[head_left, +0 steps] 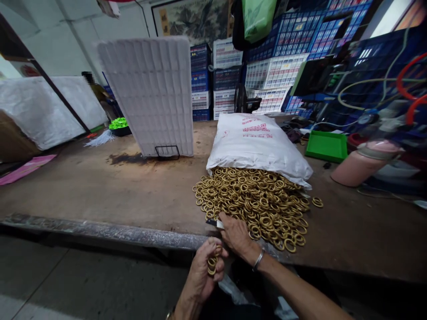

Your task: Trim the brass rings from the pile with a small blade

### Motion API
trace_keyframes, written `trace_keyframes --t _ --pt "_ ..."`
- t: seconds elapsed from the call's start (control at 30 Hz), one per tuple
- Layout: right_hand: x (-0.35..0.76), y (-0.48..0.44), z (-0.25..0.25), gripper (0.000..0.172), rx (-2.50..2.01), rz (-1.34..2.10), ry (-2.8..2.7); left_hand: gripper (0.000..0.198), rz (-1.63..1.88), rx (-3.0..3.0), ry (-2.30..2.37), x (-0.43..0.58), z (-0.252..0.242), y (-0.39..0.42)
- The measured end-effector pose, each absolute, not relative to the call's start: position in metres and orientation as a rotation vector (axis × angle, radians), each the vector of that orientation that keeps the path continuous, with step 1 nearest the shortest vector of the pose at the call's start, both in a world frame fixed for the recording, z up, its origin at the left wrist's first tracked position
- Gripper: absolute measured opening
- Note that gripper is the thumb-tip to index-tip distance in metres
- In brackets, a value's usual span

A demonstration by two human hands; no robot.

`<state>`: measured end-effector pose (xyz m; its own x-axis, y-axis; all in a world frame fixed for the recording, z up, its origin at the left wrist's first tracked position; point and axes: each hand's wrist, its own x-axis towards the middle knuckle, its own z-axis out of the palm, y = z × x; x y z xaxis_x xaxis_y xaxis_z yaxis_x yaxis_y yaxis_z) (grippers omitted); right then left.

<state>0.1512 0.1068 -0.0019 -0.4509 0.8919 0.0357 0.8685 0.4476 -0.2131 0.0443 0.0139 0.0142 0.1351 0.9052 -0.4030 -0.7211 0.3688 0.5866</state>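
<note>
Several gold-coloured rings [212, 266] are gripped in the curled fingers of my left hand [199, 272], just in front of the table's near edge. My right hand [237, 235], with a silver bracelet at the wrist, is closed on a small black-and-white tool [211, 222]; its exact kind is unclear. That hand rests at the front of a large pile of gold-coloured rings [256, 195] on the table. The pile spreads from the mouth of a white sack [245, 140] with red print. One ring pair [317, 202] lies off to the right.
A tall white ribbed panel [150, 93] stands in a black wire holder [167, 152] on the wooden table [100, 195]. A green tray [327, 146] and a pink bottle [363, 164] are at right. Stacked crates [227, 80] line the back; a person [100, 92] is at far left.
</note>
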Motion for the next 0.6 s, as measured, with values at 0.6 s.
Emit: trace_keyframes --t 0.6 --pt "0.179 0.107 0.011 0.022 -1.411 0.882 -1.939 0.036 1.266 0.456 1.038 0.056 0.013 0.043"
